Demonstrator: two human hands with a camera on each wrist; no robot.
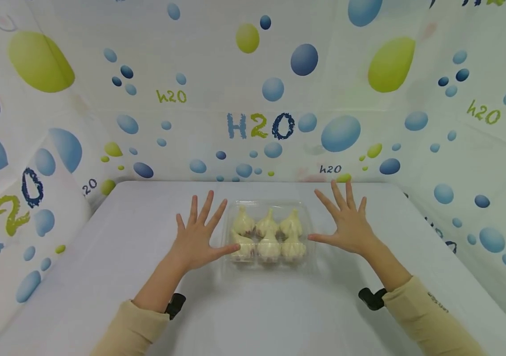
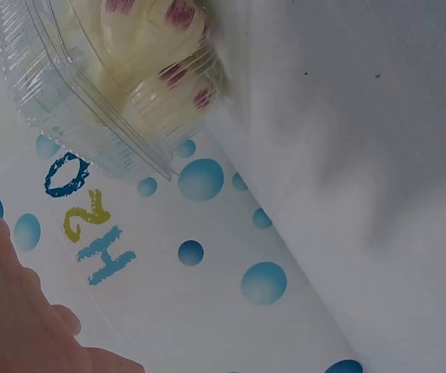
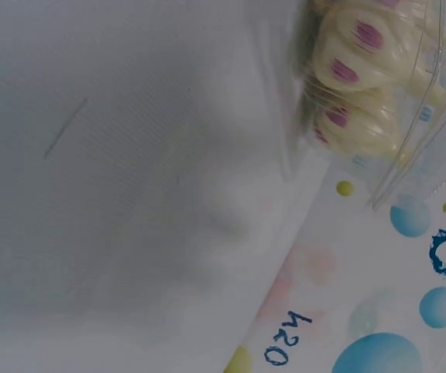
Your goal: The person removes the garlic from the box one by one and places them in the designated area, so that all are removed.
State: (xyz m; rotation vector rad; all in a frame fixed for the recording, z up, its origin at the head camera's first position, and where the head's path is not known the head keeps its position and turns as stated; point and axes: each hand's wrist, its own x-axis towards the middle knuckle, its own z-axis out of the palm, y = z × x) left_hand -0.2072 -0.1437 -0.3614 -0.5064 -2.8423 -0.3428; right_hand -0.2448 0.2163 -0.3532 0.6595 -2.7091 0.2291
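Note:
A clear plastic clamshell box [image 1: 271, 203] rests on the white table, holding several cream garlic-shaped bulbs [image 1: 268, 249] in two rows. Purple marks show on the bulbs [image 2: 141, 47] in the left wrist view. To the box's left, my left hand [image 1: 197, 244] has its fingers spread, and its thumb overlaps the near-left side of the box; whether it touches cannot be told. My right hand [image 1: 348, 227] is spread likewise on the other side, thumb pointing at the box's right edge. Neither hand grips anything. The right wrist view shows the box [image 3: 433, 101] without the hand.
The white table [image 1: 262, 316] reaches back to an upright sheet [image 1: 217, 74] printed with blue and green drops and H2O lettering. The same sheet hangs along both sides. Black wrist mounts [image 1: 372, 299] sit at the cuffs of beige sleeves [image 1: 431, 316].

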